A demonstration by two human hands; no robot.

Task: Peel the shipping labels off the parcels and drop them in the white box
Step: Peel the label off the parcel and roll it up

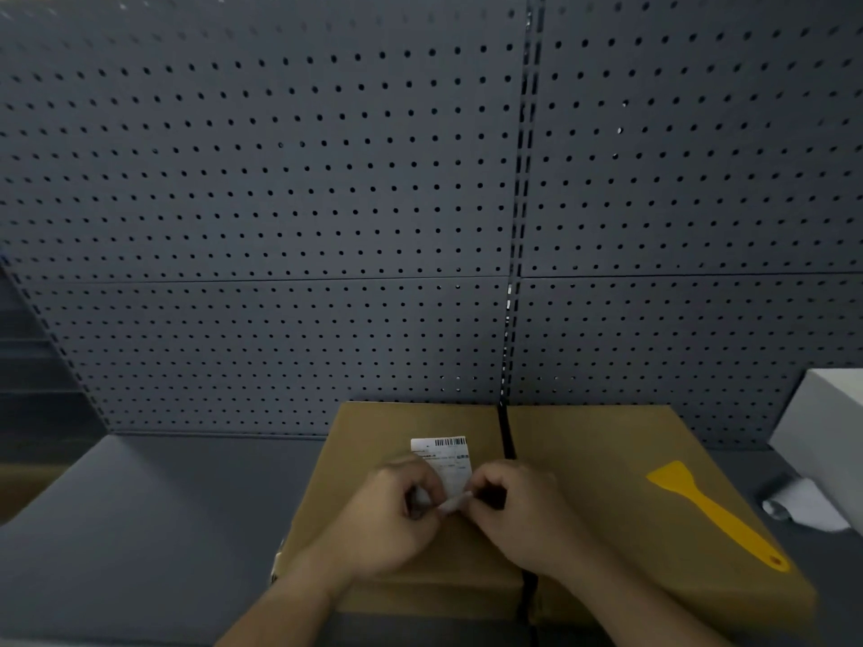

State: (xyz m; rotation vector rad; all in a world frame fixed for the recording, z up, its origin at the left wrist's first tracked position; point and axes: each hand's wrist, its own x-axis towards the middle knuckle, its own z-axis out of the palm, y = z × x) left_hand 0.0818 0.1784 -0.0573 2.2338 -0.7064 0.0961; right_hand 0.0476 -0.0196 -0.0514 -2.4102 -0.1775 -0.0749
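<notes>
A brown cardboard parcel [583,459] lies in front of me, with a black strap [506,436] running across its top. A white shipping label [441,452] with a barcode sticks to the top, left of the strap. The label's near edge is lifted off the cardboard. My left hand [397,520] and my right hand [518,511] meet at that lifted edge, both pinching it between finger and thumb. The lower part of the label is hidden by my fingers. The white box [822,422] stands at the right edge, only partly in view.
A yellow plastic scraper [714,511] lies on the parcel's right side. Crumpled white paper with a dark piece [803,504] sits on the grey tabletop [163,530] beside the white box. A grey pegboard wall [327,203] rises right behind the parcel.
</notes>
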